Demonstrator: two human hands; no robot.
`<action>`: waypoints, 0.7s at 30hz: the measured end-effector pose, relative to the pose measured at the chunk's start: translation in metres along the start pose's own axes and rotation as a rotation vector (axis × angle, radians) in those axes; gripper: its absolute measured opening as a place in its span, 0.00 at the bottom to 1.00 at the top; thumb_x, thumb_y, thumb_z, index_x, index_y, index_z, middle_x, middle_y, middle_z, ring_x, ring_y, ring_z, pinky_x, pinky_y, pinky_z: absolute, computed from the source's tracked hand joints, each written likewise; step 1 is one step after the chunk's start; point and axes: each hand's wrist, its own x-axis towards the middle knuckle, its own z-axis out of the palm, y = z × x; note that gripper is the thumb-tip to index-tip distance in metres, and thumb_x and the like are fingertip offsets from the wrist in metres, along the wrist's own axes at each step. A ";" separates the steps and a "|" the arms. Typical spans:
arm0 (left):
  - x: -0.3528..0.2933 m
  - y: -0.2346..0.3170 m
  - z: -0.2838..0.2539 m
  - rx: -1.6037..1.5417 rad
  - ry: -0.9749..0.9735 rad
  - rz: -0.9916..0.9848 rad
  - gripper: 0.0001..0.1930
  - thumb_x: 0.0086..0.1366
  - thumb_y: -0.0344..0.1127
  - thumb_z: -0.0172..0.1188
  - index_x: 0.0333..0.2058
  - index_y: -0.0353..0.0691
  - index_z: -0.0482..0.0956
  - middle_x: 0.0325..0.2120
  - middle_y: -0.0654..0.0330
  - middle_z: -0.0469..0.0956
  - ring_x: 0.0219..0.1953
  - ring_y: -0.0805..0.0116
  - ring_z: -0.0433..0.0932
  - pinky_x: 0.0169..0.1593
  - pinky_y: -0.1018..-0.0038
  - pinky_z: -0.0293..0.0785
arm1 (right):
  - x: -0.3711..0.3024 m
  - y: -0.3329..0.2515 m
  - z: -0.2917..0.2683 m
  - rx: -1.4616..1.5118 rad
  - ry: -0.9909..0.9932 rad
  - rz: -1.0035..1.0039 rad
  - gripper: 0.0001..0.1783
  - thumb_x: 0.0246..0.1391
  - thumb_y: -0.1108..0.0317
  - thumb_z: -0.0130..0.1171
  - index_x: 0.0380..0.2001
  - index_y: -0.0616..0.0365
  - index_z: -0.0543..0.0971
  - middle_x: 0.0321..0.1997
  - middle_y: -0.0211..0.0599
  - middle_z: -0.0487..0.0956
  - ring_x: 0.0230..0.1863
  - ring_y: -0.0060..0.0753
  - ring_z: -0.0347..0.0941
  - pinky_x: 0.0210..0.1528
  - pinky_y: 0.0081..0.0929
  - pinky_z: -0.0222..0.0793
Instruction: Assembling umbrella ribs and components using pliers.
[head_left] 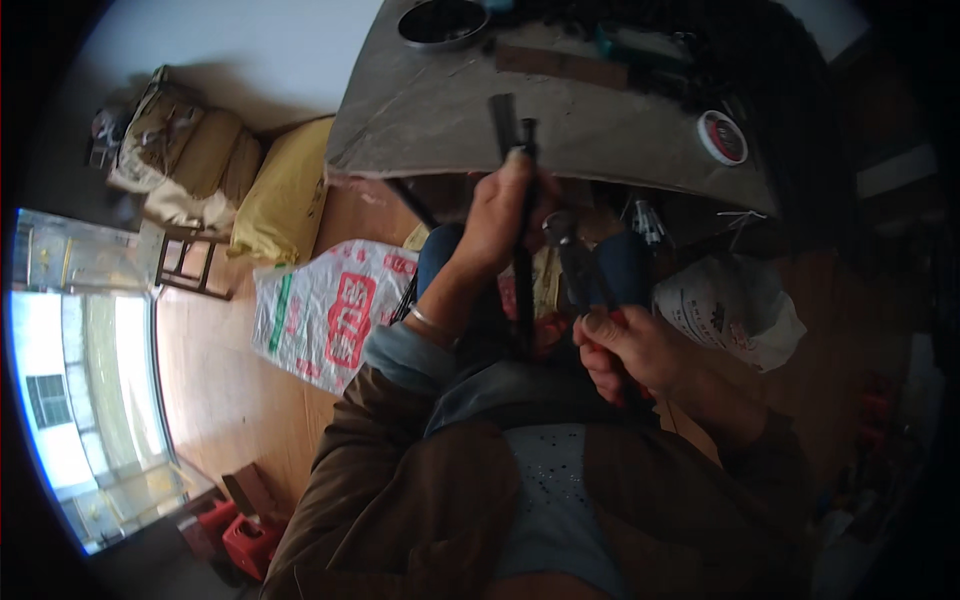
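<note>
My left hand is closed around a long black rod that stands upright from my lap up to the edge of the grey table. A thin bracelet sits on that wrist. My right hand grips the red handles of a pair of pliers. The metal jaws of the pliers point up, just right of the rod. Both hands are over my knees, below the table's near edge.
On the table are a round dark bowl, a brown flat bar and a red-and-white round tin. White printed sacks lie on the wooden floor. A yellow sack, stacked bags, a wooden chair and red crates stand at the left.
</note>
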 end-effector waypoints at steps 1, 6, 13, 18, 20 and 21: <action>0.003 -0.003 -0.008 -0.008 0.030 0.001 0.29 0.72 0.58 0.38 0.31 0.37 0.73 0.13 0.65 0.65 0.11 0.76 0.63 0.16 0.79 0.60 | 0.000 0.000 -0.004 -0.273 0.109 -0.091 0.14 0.65 0.59 0.50 0.40 0.59 0.72 0.22 0.30 0.72 0.20 0.22 0.70 0.23 0.24 0.69; 0.006 -0.002 -0.005 -0.077 -0.037 -0.023 0.30 0.70 0.62 0.39 0.32 0.37 0.71 0.13 0.65 0.64 0.12 0.74 0.64 0.17 0.77 0.62 | 0.024 -0.032 -0.098 -1.123 0.895 -1.161 0.16 0.49 0.81 0.58 0.44 0.60 0.76 0.37 0.42 0.80 0.39 0.39 0.79 0.39 0.31 0.75; 0.020 -0.004 0.009 -0.061 -0.123 -0.067 0.31 0.69 0.63 0.40 0.31 0.36 0.71 0.13 0.64 0.65 0.13 0.74 0.65 0.19 0.77 0.63 | 0.015 -0.140 -0.220 -1.394 1.439 -0.445 0.15 0.54 0.60 0.59 0.41 0.54 0.79 0.39 0.42 0.81 0.44 0.50 0.76 0.45 0.41 0.72; 0.022 -0.001 0.011 -0.047 -0.072 -0.061 0.31 0.69 0.63 0.40 0.32 0.36 0.71 0.13 0.64 0.65 0.12 0.75 0.64 0.19 0.78 0.62 | 0.021 -0.158 -0.222 -1.387 1.354 -0.318 0.16 0.54 0.58 0.59 0.43 0.54 0.79 0.40 0.43 0.81 0.45 0.50 0.77 0.45 0.42 0.72; 0.023 -0.003 0.012 -0.045 -0.073 -0.065 0.31 0.69 0.63 0.41 0.32 0.36 0.71 0.13 0.64 0.65 0.12 0.75 0.64 0.19 0.78 0.62 | 0.023 -0.160 -0.220 -1.368 1.319 -0.264 0.16 0.54 0.57 0.60 0.43 0.54 0.80 0.40 0.44 0.81 0.45 0.50 0.77 0.45 0.42 0.72; 0.023 -0.004 0.013 -0.045 -0.076 -0.070 0.31 0.69 0.64 0.41 0.32 0.36 0.71 0.13 0.64 0.65 0.12 0.75 0.64 0.18 0.78 0.62 | 0.023 -0.161 -0.219 -1.395 1.315 -0.248 0.17 0.54 0.57 0.60 0.43 0.54 0.80 0.40 0.44 0.81 0.45 0.50 0.77 0.46 0.42 0.72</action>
